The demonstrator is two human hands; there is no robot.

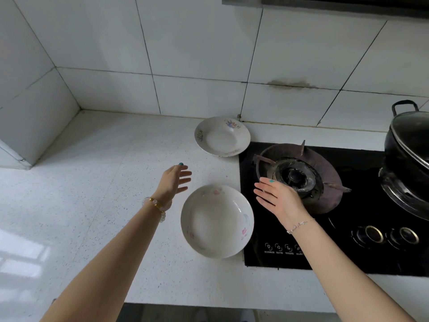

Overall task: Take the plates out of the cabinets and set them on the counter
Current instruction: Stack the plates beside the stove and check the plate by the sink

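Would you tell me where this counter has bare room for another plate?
The widest bare stretch of counter lies left of the left hand, out to the tiled corner. A smaller gap lies between the far plate and the near plate. The right side is crowded: both plates reach the hob, which carries a burner and a black pot.

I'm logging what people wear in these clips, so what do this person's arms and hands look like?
No sleeves show on either arm. The left hand wears a bead bracelet at the wrist, pale pink with a gold piece. The right hand wears a thin silver chain bracelet. The nails that show on both hands are painted teal.
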